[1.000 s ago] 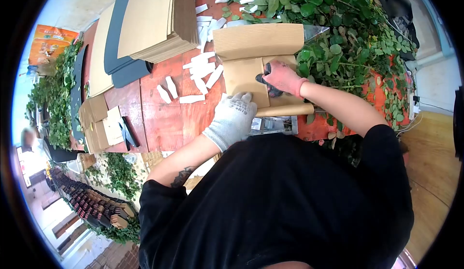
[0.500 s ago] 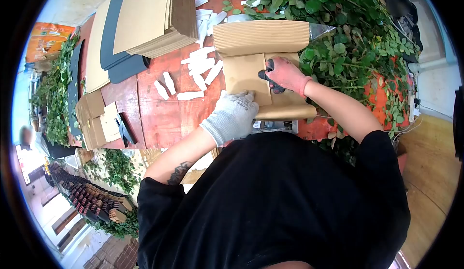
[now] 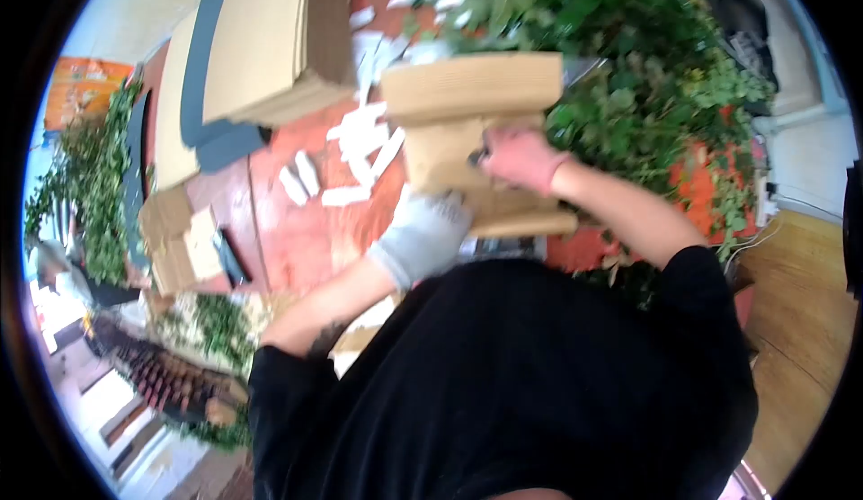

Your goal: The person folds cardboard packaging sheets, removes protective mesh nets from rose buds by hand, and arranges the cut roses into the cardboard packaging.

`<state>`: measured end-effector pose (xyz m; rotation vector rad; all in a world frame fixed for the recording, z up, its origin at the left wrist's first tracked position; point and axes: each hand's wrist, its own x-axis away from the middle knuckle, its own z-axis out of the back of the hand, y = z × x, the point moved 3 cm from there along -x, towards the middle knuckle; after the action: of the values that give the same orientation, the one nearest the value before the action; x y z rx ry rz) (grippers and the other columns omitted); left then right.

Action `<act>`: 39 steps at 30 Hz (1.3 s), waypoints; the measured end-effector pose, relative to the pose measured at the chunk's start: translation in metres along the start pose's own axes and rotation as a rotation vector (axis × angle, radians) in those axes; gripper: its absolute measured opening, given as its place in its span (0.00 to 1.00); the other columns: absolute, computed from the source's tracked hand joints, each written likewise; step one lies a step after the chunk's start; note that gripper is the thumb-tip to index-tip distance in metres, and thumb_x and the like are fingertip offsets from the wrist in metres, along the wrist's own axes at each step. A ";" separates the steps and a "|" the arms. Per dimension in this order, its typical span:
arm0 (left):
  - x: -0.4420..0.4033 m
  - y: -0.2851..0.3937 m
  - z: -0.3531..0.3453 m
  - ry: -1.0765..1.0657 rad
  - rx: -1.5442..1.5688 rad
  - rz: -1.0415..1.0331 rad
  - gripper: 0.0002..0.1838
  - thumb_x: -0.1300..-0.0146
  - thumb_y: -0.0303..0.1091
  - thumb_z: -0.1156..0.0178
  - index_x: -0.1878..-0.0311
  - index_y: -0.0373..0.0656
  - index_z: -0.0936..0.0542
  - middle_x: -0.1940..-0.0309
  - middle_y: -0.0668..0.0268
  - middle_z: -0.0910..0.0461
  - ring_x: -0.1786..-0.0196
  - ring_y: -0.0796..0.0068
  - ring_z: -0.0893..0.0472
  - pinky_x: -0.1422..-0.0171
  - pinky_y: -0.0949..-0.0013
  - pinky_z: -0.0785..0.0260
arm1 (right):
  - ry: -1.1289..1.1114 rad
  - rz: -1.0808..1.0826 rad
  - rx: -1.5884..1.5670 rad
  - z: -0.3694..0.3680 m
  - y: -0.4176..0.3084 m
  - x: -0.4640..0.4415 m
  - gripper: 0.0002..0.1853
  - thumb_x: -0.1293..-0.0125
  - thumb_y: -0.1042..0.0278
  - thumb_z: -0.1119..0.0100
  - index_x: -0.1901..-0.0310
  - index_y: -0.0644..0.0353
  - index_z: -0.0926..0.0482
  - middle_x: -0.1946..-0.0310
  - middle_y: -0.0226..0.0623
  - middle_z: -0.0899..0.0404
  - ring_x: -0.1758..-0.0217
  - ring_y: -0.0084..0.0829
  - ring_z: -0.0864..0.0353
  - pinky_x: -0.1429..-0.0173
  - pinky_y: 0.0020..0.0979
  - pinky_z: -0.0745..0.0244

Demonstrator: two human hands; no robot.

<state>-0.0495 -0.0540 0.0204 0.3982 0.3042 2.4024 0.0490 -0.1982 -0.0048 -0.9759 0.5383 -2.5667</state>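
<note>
On the red table a brown paper sheet (image 3: 431, 154) lies before me, folded along its near edge. My left hand (image 3: 422, 235), in a light grey glove, rests flat on its lower left part, fingers extended. Over its right half is my right hand (image 3: 521, 158), in a pink glove with dark fingertips. Its fingers are curled together; blur hides whatever is between them. A stack of brown folded paper or card (image 3: 472, 86) lies just beyond both hands, along the sheet's far side.
White foam-like pieces (image 3: 364, 140) lie left of the sheet. Tall cardboard stacks (image 3: 256, 46) stand at the back left, and leafy stems (image 3: 629, 95) crowd the right. A dark-handled tool (image 3: 231, 259) lies near the left edge. Another person (image 3: 58, 266) is at far left.
The view has shifted slightly and blurred. My right hand has moved a little left and down over the paper, while my left hand stays on its lower left part.
</note>
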 end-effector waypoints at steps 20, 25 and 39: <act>-0.034 -0.060 0.042 -0.600 0.421 -0.131 0.40 0.43 0.63 0.46 0.34 0.44 0.34 0.42 0.50 0.27 0.41 0.49 0.27 0.36 0.60 0.36 | 0.534 0.152 1.056 0.206 0.056 -0.160 0.13 0.40 0.67 0.54 0.54 0.54 0.27 0.58 0.40 0.22 0.52 0.38 0.22 0.49 0.38 0.29; -0.019 -0.062 0.041 -0.484 0.537 -0.037 0.39 0.41 0.65 0.49 0.35 0.45 0.33 0.37 0.51 0.31 0.37 0.50 0.30 0.34 0.57 0.38 | 0.676 0.126 0.952 0.233 0.073 -0.134 0.12 0.47 0.63 0.47 0.59 0.52 0.26 0.66 0.36 0.24 0.59 0.34 0.24 0.53 0.34 0.28; 0.094 -0.095 -0.033 0.703 1.202 0.097 0.14 0.41 0.41 0.43 0.62 0.38 0.20 0.63 0.58 0.20 0.57 0.56 0.21 0.51 0.61 0.30 | -0.196 0.316 0.886 -0.015 -0.040 0.017 0.36 0.50 0.60 0.34 0.40 0.66 0.36 0.39 0.65 0.40 0.34 0.61 0.42 0.31 0.47 0.42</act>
<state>-0.0741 0.0747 -0.0213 0.0304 2.0807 2.0936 0.0198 -0.1671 0.0127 -0.7119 -0.4467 -2.0336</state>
